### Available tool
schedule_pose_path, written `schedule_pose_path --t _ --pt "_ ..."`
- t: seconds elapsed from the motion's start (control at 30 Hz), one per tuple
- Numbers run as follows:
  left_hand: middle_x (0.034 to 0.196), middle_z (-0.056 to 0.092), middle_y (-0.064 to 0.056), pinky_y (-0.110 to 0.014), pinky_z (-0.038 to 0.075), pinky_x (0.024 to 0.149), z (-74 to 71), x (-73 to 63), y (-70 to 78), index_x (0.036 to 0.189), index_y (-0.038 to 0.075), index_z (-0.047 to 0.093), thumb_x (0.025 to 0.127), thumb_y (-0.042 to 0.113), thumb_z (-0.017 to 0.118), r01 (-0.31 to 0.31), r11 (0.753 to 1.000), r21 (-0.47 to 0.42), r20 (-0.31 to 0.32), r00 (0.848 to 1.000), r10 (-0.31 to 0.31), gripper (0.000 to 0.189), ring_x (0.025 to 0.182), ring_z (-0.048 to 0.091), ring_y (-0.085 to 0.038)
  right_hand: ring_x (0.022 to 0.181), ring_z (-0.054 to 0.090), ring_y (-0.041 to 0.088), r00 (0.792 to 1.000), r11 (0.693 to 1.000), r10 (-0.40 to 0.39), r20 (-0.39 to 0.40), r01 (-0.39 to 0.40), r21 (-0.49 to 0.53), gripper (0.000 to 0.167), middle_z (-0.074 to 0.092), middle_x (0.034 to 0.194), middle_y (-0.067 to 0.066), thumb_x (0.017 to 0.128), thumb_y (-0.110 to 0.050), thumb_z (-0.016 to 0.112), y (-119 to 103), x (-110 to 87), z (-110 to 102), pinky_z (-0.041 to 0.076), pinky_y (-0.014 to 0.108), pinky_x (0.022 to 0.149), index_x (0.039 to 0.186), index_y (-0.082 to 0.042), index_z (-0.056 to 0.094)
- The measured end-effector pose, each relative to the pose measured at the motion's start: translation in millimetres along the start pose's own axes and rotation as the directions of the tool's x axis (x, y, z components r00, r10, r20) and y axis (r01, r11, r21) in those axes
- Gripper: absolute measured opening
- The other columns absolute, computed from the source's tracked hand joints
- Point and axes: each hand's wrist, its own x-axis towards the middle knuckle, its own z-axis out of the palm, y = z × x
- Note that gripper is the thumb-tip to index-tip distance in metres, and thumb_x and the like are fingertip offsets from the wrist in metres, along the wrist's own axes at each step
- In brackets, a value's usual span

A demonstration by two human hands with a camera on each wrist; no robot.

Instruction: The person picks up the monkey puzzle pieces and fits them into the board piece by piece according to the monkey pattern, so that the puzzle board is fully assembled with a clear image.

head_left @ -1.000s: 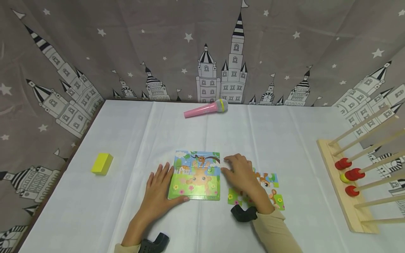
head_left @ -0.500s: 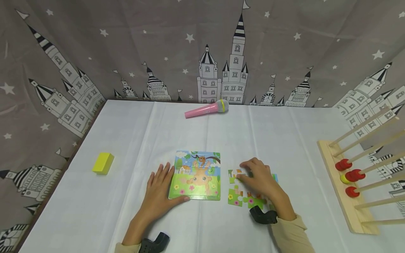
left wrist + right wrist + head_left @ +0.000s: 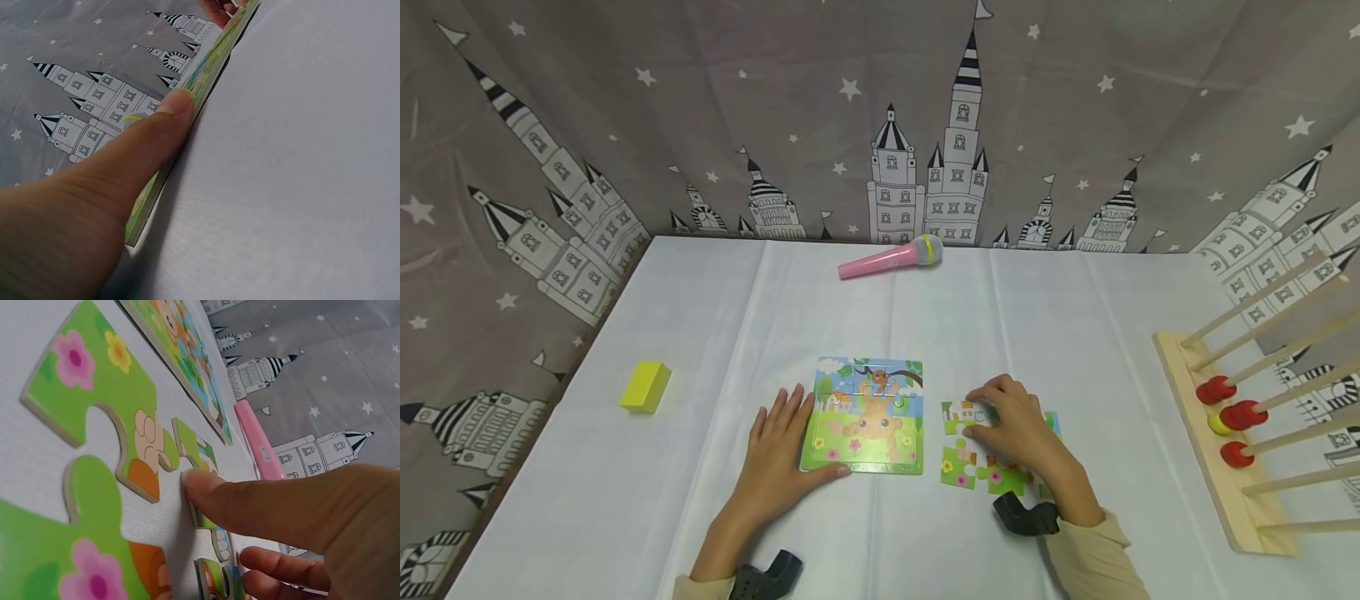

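My left hand [image 3: 782, 454] rests along the left side of a square puzzle board [image 3: 868, 454], its fingers straight and its thumb on the near edge. In the left wrist view that thumb [image 3: 156, 131] lies against the board's side. The board carries a monkey picture. To its right, my right hand [image 3: 1018, 425] pinches a puzzle piece [image 3: 958, 410] at the table between thumb and fingers. The right wrist view has the thumb [image 3: 206, 484] at the near edge of this piece and curled fingers beyond. Below it lie loose pieces [image 3: 957, 468] with flowers; the hand covers others.
A yellow block [image 3: 644, 387] sits at the left, and a pink toy microphone [image 3: 880, 262] lies at the back. On the right, a wooden base [image 3: 1187, 417] with upright rods holds several red beads and a yellow one. A castle-print cloth [image 3: 820, 108] hangs behind the white table.
My right hand has moved right, from beside the board's upper right corner to the loose pieces, and has taken hold of one. My left hand stays on the board.
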Motion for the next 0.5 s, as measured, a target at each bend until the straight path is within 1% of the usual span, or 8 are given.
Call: schedule_pose_path --t 0.1,0.27,0.37,0.5 --pt "0.149 0.025 -0.015 -0.053 0.009 0.11 -0.4 -0.1 0.2 0.14 0.004 0.031 0.062 0.058 0.071 -0.001 1.0 0.003 -0.003 1.0 0.001 0.103 0.139 0.015 -0.034 0.101 0.049 0.028 1.0 1.0 -0.004 -0.01 0.005 0.01 0.037 0.054 0.106 0.01 0.071 -0.022 0.076 -0.8 0.3 0.4 0.034 0.046 0.085 0.103 -0.008 0.064" --pt "0.15 0.023 -0.013 -0.052 0.007 0.111 -1.5 0.8 1.1 0.141 0.005 0.03 0.063 0.058 0.071 0.011 1.0 -0.007 0.011 1.0 -0.011 0.103 0.14 0.013 -0.033 0.098 0.05 0.025 1.0 0.999 -0.004 -0.025 0.005 0.038 0.038 0.057 0.104 0.007 0.069 -0.019 0.078 -1.4 0.6 1.1 0.034 0.046 0.088 0.101 -0.008 0.061" --pt "0.15 0.022 -0.013 -0.052 0.007 0.111 -2.4 1.2 1.7 0.141 0.005 0.03 0.063 0.059 0.071 0.014 1.0 -0.009 0.018 1.0 -0.014 0.103 0.14 0.012 -0.033 0.096 0.05 0.022 1.0 0.997 0.019 -0.007 -0.019 0.079 0.039 0.059 0.101 0.004 0.069 -0.018 0.078 -2.6 0.7 1.4 0.034 0.043 0.089 0.101 -0.009 0.057" --pt "0.151 0.022 -0.013 -0.052 0.006 0.112 -2.8 1.1 1.8 0.141 0.005 0.029 0.063 0.059 0.071 0.017 1.0 -0.007 0.024 1.0 -0.017 0.104 0.14 0.012 -0.032 0.093 0.05 0.02 0.997 0.991 0.065 0.034 -0.068 0.118 0.038 0.059 0.099 0.004 0.071 -0.018 0.076 -4.6 1.2 2.0 0.037 0.04 0.085 0.1 -0.011 0.053"
